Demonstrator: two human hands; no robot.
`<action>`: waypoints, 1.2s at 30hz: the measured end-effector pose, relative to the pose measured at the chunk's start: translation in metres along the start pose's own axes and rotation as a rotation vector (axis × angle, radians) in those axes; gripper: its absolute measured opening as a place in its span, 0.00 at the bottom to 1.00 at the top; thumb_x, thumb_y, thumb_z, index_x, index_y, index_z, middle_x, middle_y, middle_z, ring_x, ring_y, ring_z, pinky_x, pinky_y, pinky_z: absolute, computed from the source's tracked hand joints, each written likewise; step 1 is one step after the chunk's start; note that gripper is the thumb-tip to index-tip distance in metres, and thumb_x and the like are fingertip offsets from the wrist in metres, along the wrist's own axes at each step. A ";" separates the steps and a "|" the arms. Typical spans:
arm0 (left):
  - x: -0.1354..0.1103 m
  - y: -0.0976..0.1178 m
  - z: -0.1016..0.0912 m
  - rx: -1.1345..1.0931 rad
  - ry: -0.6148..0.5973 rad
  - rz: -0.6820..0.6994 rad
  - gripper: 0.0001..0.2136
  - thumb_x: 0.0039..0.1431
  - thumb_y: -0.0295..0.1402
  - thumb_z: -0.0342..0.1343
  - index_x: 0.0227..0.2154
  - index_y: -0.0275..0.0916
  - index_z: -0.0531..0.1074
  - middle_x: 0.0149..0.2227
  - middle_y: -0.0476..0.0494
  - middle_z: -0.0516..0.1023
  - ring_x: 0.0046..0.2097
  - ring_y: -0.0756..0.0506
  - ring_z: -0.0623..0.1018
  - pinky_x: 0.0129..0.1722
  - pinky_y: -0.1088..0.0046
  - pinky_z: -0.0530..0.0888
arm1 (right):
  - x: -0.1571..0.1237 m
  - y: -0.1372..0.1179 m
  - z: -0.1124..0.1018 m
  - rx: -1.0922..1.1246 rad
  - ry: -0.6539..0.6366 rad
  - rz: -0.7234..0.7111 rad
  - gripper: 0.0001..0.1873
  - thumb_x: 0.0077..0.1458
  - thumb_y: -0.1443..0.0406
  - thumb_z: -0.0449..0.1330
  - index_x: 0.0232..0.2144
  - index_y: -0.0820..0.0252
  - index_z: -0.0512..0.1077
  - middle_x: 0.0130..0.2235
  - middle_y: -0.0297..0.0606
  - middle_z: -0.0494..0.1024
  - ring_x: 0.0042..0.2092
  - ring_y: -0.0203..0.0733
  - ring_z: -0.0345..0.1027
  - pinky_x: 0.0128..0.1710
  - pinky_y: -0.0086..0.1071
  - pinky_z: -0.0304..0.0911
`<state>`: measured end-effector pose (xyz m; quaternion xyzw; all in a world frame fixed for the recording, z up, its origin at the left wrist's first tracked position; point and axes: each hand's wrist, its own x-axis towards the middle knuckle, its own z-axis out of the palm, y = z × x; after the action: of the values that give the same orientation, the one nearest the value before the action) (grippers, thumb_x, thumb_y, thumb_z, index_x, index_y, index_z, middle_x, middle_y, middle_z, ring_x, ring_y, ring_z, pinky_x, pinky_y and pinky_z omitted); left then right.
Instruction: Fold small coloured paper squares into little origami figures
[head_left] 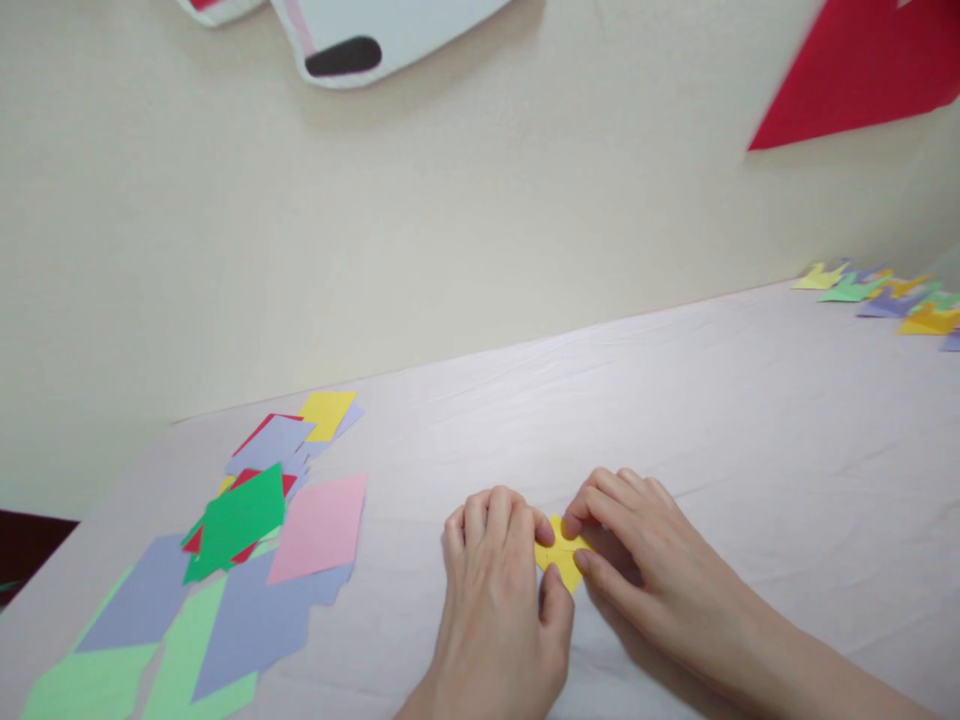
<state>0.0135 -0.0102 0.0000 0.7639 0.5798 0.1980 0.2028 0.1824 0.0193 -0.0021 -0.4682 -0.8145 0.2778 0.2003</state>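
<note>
A small folded yellow paper (pixel 561 560) lies on the white cloth-covered table (pixel 675 420) between my two hands. My left hand (pixel 501 590) rests knuckles up, its fingers curled, with the thumb and forefinger pinching the paper's left side. My right hand (pixel 645 570) comes in from the lower right, fingers bent, and its fingertips and thumb press the paper's right side. Most of the paper is covered by my fingers.
Loose coloured paper squares (pixel 240 560) in green, lilac, pink, red and yellow are spread at the left. Several folded paper pieces (pixel 885 295) sit at the far right by the wall. A red paper shape (pixel 862 70) hangs on the cream wall.
</note>
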 end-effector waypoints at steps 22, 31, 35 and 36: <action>-0.005 -0.004 -0.003 -0.289 0.114 -0.030 0.08 0.55 0.22 0.53 0.35 0.41 0.67 0.39 0.47 0.72 0.45 0.43 0.70 0.46 0.64 0.68 | -0.004 0.002 -0.002 0.113 0.095 -0.068 0.14 0.50 0.75 0.57 0.39 0.57 0.66 0.43 0.39 0.71 0.47 0.47 0.63 0.48 0.43 0.60; 0.002 -0.008 -0.003 -0.602 0.206 0.041 0.06 0.55 0.22 0.53 0.34 0.40 0.67 0.39 0.46 0.73 0.44 0.46 0.73 0.46 0.68 0.71 | -0.003 0.003 -0.006 0.245 0.211 -0.320 0.07 0.59 0.72 0.52 0.34 0.56 0.66 0.38 0.38 0.74 0.42 0.42 0.68 0.42 0.35 0.65; -0.005 -0.007 -0.003 -0.260 0.275 0.181 0.16 0.57 0.18 0.48 0.45 0.41 0.69 0.46 0.43 0.73 0.50 0.45 0.72 0.50 0.63 0.71 | 0.000 0.005 -0.010 -0.200 0.297 -0.460 0.10 0.59 0.74 0.51 0.30 0.57 0.67 0.34 0.39 0.76 0.37 0.43 0.66 0.38 0.37 0.61; -0.007 -0.007 -0.003 -0.182 0.257 0.238 0.17 0.58 0.18 0.48 0.46 0.42 0.69 0.47 0.43 0.74 0.50 0.44 0.72 0.50 0.62 0.71 | 0.001 0.006 -0.011 -0.296 0.281 -0.478 0.10 0.60 0.74 0.51 0.30 0.58 0.68 0.33 0.39 0.76 0.36 0.44 0.66 0.38 0.37 0.61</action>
<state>0.0042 -0.0151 -0.0015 0.7740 0.4861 0.3681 0.1705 0.1920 0.0249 0.0024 -0.3213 -0.8975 0.0341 0.3002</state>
